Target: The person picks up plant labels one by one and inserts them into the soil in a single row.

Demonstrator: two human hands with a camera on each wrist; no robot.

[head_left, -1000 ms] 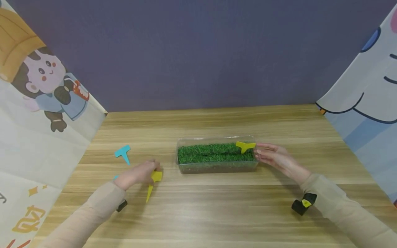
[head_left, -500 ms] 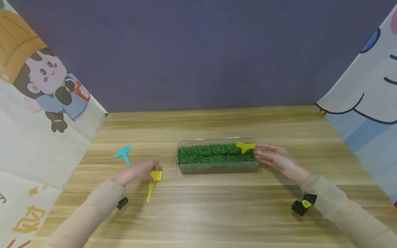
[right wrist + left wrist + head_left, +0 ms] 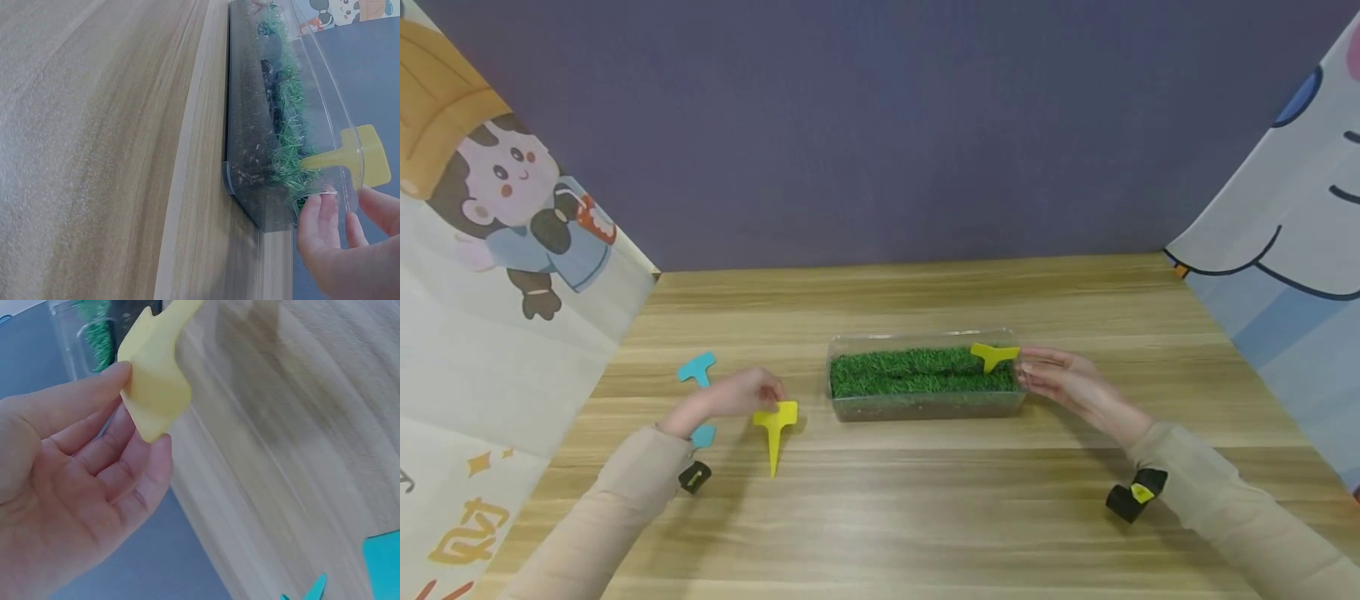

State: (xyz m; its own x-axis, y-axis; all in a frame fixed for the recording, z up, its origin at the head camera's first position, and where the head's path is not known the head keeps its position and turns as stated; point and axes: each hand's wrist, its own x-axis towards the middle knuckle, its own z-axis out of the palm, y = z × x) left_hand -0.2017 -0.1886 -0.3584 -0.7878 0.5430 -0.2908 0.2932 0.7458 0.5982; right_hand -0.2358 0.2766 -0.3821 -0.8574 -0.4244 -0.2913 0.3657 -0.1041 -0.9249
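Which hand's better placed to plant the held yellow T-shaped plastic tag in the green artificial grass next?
Left, likely: left hand pinches the held tag by its head, stem free; right hand is at the clear plastic box, by the planted yellow T-shaped tag.

In the planter, far right, by the right hand, stood one tag, with the left hand, a held tag and two loose tags left of the planter.

2 yellow markers, 2 turquoise markers
Green grass in a clear box; tan wood-grain table; slate-blue far panel.
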